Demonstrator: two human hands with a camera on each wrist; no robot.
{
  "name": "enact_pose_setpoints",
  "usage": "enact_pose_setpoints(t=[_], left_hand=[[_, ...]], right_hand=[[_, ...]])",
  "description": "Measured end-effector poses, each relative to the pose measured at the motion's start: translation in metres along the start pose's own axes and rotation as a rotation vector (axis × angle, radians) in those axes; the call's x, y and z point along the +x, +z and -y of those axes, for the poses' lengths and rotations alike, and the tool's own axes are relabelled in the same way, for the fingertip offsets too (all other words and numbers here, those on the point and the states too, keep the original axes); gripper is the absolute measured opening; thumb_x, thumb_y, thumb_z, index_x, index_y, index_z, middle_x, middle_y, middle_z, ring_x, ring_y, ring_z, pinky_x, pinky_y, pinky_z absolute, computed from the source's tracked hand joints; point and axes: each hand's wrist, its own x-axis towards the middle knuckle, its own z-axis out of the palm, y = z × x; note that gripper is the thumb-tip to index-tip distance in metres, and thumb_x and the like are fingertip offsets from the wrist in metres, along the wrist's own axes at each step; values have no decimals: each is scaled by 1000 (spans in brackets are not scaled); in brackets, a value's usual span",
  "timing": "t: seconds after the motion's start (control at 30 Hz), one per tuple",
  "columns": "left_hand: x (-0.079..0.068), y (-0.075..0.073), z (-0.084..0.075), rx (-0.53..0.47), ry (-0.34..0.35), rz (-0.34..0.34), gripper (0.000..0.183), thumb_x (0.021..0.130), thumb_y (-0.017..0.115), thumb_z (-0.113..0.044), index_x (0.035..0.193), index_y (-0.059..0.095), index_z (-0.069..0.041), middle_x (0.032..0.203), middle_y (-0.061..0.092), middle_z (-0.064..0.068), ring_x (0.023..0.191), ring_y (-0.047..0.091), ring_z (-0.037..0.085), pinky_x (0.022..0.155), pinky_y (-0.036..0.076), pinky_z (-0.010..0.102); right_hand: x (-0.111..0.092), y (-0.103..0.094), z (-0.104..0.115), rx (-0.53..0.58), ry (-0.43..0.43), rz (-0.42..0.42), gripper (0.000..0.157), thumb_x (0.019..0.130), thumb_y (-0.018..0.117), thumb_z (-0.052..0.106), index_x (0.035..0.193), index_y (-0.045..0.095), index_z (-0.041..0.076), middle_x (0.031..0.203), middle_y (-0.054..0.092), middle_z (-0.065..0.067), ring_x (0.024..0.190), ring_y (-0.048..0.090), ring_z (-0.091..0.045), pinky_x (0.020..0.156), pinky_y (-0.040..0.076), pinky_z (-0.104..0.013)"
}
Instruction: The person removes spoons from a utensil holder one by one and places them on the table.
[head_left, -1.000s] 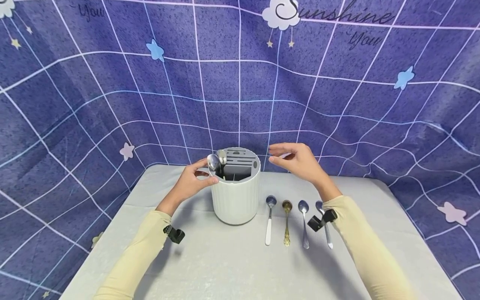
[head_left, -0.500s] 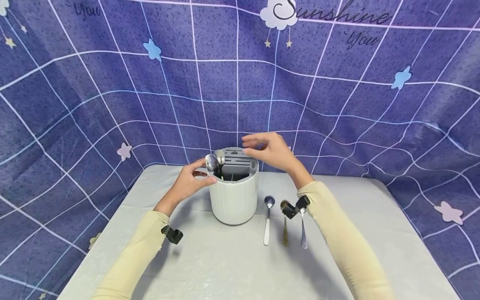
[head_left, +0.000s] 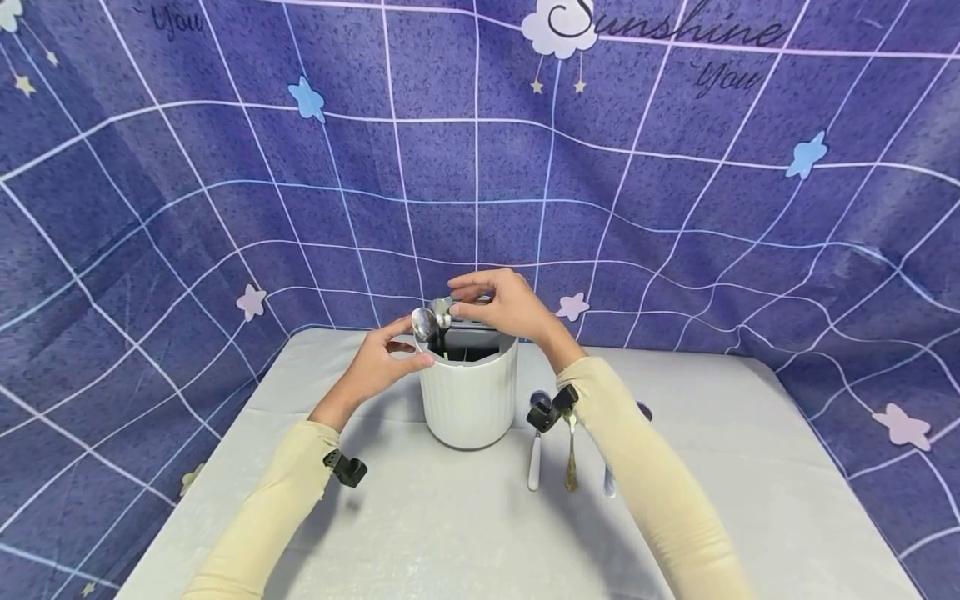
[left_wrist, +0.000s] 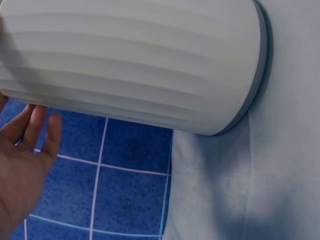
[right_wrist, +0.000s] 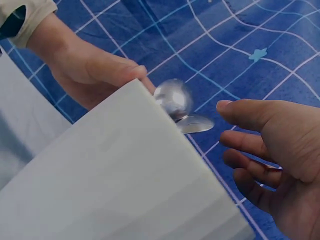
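A white ribbed utensil holder (head_left: pixel 468 404) with a grey divided top stands upright at the back of the table. My left hand (head_left: pixel 372 367) holds its left side at the rim, thumb in front and fingers reaching behind. Two spoons stand in the holder's left compartment, bowls up; one is a shiny round spoon (head_left: pixel 424 325), the other spoon (right_wrist: pixel 196 123) is just beside it. My right hand (head_left: pixel 502 302) hovers over the holder near their bowls, and the right wrist view shows a gap between its thumb and the spoons. Its fingers are loosely bent around nothing.
Right of the holder lie a white-handled spoon (head_left: pixel 534 467), a gold ornate spoon (head_left: pixel 572 467) and a silver spoon (head_left: pixel 609 482), partly covered by my right arm. Another spoon bowl (head_left: pixel 644 411) shows past the sleeve. A purple-blue grid curtain (head_left: pixel 480 167) hangs behind the table.
My right hand has moved left, from the right of the holder to above it, close to the two upright spoons. The left hand and the holder have stayed put.
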Motion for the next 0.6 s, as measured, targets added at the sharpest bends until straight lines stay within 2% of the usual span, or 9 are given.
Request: enact_pose_setpoints(t=[0.33,0.6], left_hand=[[-1,0,-1,-1,-12,-1,69,85,82,-5,146,52,3,150,53,18,121,54,10,100,55,37],[-1,0,0,16,-11,-3,69,85,82,-6,147,52,2,147,55,17,121,56,17,100,55,40]], right_hand=[[1,13,-11,14,34,8,40,92,79,24,130,71,13,110,77,-1,101,71,-15,86,60,-35],[1,16,-9,-7,26,10,43,90,81,22,130,71,12,107,78,-2,101,73,-15,88,60,-35]])
